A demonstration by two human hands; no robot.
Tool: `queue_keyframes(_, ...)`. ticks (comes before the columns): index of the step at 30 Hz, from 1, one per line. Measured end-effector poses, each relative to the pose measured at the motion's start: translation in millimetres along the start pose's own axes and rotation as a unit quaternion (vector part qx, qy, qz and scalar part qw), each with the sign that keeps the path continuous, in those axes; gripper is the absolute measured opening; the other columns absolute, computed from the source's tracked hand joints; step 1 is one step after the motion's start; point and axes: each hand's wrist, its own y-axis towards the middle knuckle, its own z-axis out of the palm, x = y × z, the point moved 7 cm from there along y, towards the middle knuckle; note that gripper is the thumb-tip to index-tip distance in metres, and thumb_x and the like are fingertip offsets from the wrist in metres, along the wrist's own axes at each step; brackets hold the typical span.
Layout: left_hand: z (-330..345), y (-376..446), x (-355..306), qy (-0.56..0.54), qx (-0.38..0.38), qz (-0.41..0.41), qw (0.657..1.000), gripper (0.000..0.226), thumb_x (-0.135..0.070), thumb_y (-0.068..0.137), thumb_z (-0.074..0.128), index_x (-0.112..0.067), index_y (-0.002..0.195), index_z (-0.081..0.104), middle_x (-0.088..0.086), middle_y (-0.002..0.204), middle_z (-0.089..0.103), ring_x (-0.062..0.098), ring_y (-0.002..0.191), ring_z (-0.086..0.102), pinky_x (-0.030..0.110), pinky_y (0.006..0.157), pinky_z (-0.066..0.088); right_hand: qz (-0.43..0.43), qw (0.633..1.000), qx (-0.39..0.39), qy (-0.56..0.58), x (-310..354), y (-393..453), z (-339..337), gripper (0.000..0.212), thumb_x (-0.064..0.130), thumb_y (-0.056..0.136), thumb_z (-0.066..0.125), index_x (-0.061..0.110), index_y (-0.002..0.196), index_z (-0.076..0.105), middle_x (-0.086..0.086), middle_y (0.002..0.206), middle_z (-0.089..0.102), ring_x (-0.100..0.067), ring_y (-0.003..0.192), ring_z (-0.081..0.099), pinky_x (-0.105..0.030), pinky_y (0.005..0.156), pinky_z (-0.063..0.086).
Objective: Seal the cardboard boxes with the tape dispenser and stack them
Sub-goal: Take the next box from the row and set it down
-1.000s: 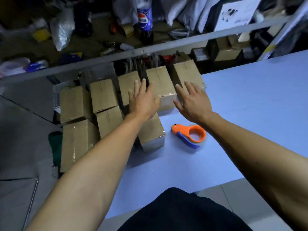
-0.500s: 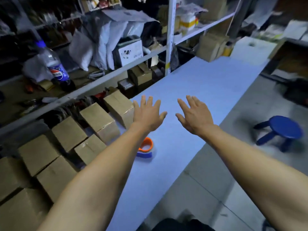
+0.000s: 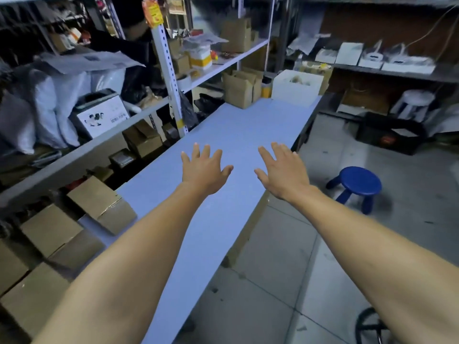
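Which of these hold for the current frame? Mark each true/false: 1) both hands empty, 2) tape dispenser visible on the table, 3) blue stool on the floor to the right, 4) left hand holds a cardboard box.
1) Both hands are empty: true. The left hand and right hand are spread over the blue table.
2) Tape dispenser visible on the table: false. None shows in this view.
3) Blue stool on the floor to the right: true.
4) Left hand holds a cardboard box: false. The nearest cardboard box lies untouched at the table's left edge.
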Motion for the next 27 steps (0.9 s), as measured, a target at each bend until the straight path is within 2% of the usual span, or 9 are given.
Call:
queue_keyframes(11, -8, 127, -93, 0.007, -0.002, 0.045, 0.999, 0.067, -0.062, 0.102, 0.026, -0.023, 0.156, 0.022, 0.011, 0.165, 0.013, 0.038, 0.152, 0.001, 0.064, 0.118, 0.006, 0.058, 0.998, 0.003, 0.026, -125, 79, 8, 0.063, 0.049, 0.105, 0.033, 0.025, 0.159, 0.012, -0.011, 0.166, 0.007, -0.030, 0.153, 0.004, -0.050, 0.122, 0.014)
queue_keyframes(27, -24, 390, -195, -0.012, 0.008, 0.060, 0.998, 0.067, -0.061, 0.102, 0.026, -0.023, 0.157, 0.021, 0.010, 0.166, 0.012, 0.036, 0.153, 0.000, 0.063, 0.118, 0.007, 0.078, 0.996, 0.000, 0.037, -279, 301, 12, 0.065, 0.047, 0.105, 0.032, 0.024, 0.160, 0.007, -0.011, 0.167, 0.002, -0.030, 0.153, 0.000, -0.049, 0.123, 0.012)
